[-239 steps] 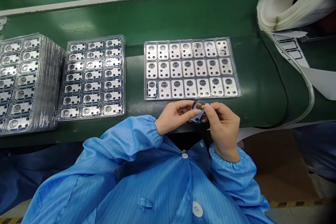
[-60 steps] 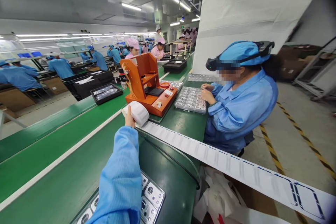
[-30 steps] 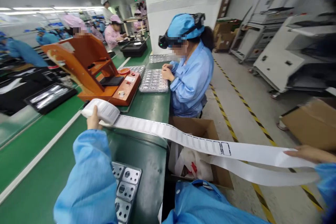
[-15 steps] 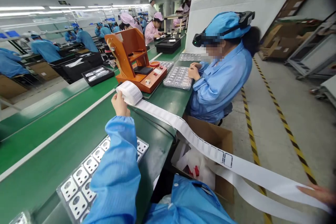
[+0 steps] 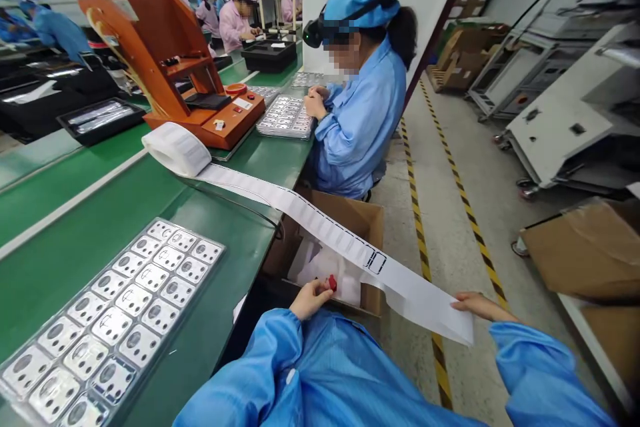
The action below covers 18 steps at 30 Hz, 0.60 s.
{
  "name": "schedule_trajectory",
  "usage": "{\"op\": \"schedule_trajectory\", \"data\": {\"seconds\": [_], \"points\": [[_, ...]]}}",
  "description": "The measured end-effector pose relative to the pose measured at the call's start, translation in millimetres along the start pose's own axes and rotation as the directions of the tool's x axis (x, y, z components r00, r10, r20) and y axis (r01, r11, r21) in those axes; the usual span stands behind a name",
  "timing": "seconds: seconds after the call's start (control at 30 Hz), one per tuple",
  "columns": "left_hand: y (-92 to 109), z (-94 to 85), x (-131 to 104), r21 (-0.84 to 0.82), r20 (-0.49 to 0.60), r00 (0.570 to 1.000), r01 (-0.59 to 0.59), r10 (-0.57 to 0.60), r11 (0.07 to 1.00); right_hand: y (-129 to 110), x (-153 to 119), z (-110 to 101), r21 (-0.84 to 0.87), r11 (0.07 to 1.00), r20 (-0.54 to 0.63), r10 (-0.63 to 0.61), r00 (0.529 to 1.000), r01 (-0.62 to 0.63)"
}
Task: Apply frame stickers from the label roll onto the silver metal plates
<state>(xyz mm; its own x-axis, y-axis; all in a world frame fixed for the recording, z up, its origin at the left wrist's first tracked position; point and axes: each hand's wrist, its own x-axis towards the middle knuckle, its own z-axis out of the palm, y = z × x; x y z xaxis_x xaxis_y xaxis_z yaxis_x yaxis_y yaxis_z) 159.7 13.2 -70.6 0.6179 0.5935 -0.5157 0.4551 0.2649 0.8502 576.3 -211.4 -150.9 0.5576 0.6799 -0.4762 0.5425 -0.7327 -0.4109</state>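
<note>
A long white label strip (image 5: pixel 345 238) runs from its roll (image 5: pixel 179 150) on the green bench, over the bench edge and above a cardboard box. My right hand (image 5: pixel 481 307) pinches the strip near its lower right end, where the paper folds back on itself. Low in front of my body, my left hand (image 5: pixel 311 299) is off the strip and beside the open box. Its fingers are slightly bent and apart, and its fingertips overlap in view with a red item (image 5: pixel 331 282) in the box. I see no contact between that hand and the strip.
The cardboard box (image 5: pixel 373 220) holds white plastic. A tray of white metal plates (image 5: pixel 134 297) lies on the bench. Beyond the roll stands an orange press (image 5: pixel 200 113). A co-worker in blue (image 5: pixel 355 107) sits at another tray (image 5: pixel 286 117). Carts (image 5: pixel 565 120) stand on the right.
My left hand has left the label roll and come down beside the box. My right hand, still on the strip, has come further into view. The camera view has turned right.
</note>
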Motion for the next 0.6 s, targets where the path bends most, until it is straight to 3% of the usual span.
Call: {"op": "schedule_trajectory", "data": {"seconds": [0.07,0.17,0.27,0.4,0.6], "points": [[-18,0.0,12,0.016,-0.017,1.0,0.023,-0.023,1.0,-10,4,10,-0.008,0.999,-0.079,0.04,0.996,-0.04],[-29,-3.4,17,0.018,-0.037,0.999,0.038,-0.037,0.999,-52,23,32,0.0,1.0,-0.224,-0.006,0.975,0.006],[-33,-7.9,17,0.004,-0.053,0.997,0.048,-0.047,0.999,-119,54,58,0.037,0.974,-0.27,-0.206,0.941,0.224],[-39,-13.1,16,-0.005,-0.074,0.995,0.065,-0.065,0.998,-212,87,87,0.111,0.872,-0.264,-0.436,0.86,0.476],[-36,-20.1,-1,-0.002,-0.165,0.986,0.037,-0.037,0.999,-343,90,105,0.224,0.695,-0.366,-0.59,0.72,0.683]]}}
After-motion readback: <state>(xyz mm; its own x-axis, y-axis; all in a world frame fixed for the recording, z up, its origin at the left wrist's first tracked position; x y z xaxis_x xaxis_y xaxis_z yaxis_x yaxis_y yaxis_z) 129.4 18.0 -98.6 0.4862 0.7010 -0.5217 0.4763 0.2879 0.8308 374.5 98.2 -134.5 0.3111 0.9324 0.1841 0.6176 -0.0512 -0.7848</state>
